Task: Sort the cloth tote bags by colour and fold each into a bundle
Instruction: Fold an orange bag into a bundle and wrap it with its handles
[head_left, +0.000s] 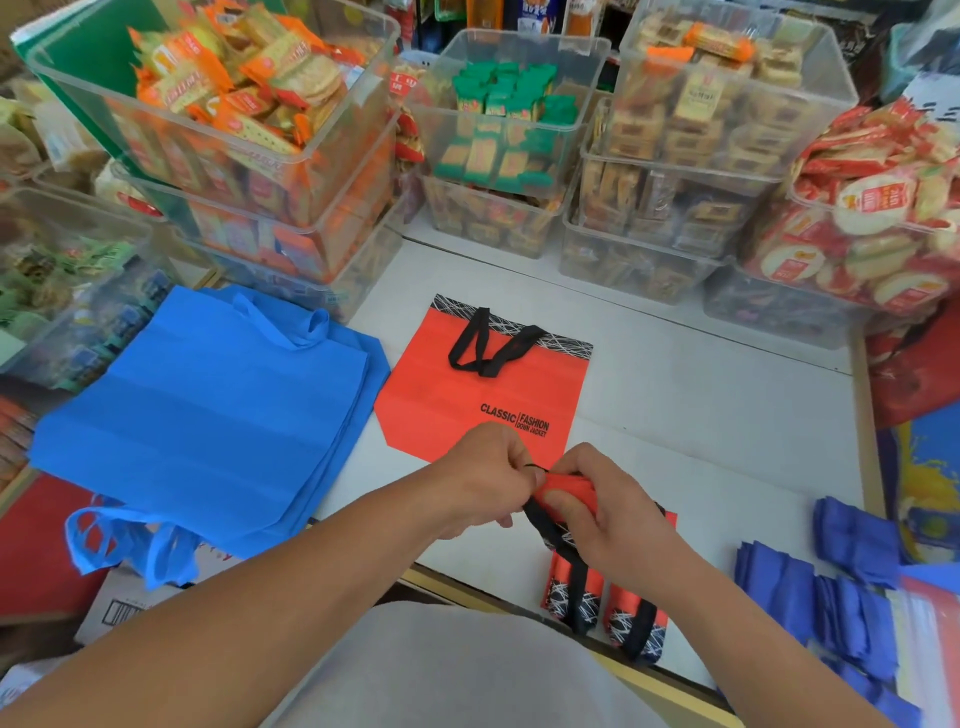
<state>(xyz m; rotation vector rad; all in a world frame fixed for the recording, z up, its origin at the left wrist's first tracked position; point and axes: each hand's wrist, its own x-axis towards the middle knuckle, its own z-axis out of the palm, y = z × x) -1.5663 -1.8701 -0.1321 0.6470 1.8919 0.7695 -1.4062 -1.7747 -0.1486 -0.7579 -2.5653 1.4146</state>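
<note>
My right hand (608, 512) grips a folded red tote bundle (569, 486) with black handles, held just above the white table (701, 415). My left hand (491, 475) pinches a thin black strap at the bundle's end. A flat red tote (467, 395) printed "CLASSIC FASHION" lies behind my hands. Two rolled red bundles (605, 603) sit near the table's front edge. A stack of flat light-blue totes (208, 415) lies on the left. Folded dark-blue bundles (841, 582) are piled at the right.
Clear plastic bins (498, 156) full of packaged snacks are stacked along the back and left of the table. A cardboard box (119, 608) sits under the blue stack's overhang. More red bags (909, 374) hang at the right edge.
</note>
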